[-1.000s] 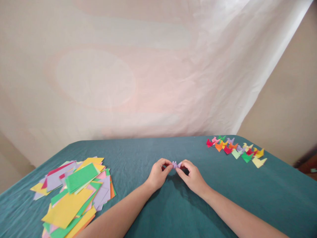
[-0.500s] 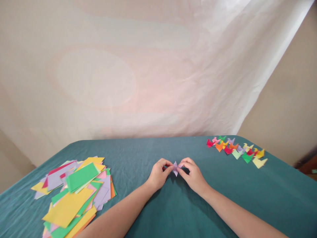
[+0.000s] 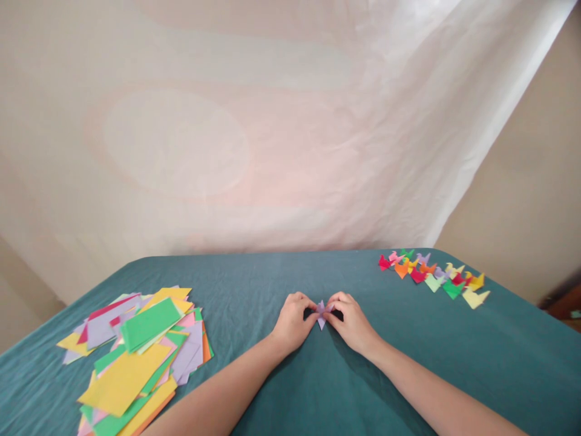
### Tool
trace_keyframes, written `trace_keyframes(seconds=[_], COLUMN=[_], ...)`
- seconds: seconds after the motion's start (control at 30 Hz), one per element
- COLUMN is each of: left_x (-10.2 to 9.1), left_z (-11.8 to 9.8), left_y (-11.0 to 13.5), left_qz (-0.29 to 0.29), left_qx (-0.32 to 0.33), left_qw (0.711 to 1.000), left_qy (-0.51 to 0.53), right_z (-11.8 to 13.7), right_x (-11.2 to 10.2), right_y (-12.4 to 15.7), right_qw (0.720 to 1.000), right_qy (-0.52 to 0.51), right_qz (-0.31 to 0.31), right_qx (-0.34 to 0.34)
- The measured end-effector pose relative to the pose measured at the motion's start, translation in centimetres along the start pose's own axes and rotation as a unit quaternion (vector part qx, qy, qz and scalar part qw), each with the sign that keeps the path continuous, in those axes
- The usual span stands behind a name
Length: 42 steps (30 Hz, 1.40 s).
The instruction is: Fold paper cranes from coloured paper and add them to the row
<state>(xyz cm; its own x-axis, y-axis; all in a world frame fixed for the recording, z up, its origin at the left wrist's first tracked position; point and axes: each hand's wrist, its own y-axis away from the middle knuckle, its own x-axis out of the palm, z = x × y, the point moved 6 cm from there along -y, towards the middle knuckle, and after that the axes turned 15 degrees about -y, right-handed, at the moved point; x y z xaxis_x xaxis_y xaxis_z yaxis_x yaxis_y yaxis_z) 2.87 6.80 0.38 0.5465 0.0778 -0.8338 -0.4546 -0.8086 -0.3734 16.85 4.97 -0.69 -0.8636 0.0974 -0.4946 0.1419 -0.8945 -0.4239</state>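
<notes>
A small piece of folded lilac paper [image 3: 322, 315] is held between my two hands, a little above the table at the middle of the head view. My left hand [image 3: 293, 321] pinches its left side between thumb and fingers. On the right side, my right hand [image 3: 351, 320] grips it the same way. Pointed tips of the paper show above and below the fingers; its side parts are partly covered by the fingertips.
Loose colored paper sheets [image 3: 131, 372] lie in an overlapping pile at the left. Several small folded paper birds [image 3: 452, 288] stand in rows at the back right. A green cloth covers the table [image 3: 254, 272], and a pale fabric sheet [image 3: 290, 151] hangs behind it.
Both hands have shifted slightly, and the lilac paper sits a little lower. The grip continues on both sides. The paper pile and the birds have not moved.
</notes>
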Motion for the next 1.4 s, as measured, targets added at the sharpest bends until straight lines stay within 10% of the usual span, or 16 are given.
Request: trace_keyframes(seconds=[1.4], left_x=[-0.4], left_z=[0.1], left_y=[0.1], left_qz=[-0.032], left_qx=[-0.013], left_qw=[0.999], left_qy=[0.003], right_z=[0.9], right_x=[-0.7], right_y=[0.3], right_qw=[0.998], right_qy=[-0.057], right_qz=[-0.037], right_qx=[-0.003])
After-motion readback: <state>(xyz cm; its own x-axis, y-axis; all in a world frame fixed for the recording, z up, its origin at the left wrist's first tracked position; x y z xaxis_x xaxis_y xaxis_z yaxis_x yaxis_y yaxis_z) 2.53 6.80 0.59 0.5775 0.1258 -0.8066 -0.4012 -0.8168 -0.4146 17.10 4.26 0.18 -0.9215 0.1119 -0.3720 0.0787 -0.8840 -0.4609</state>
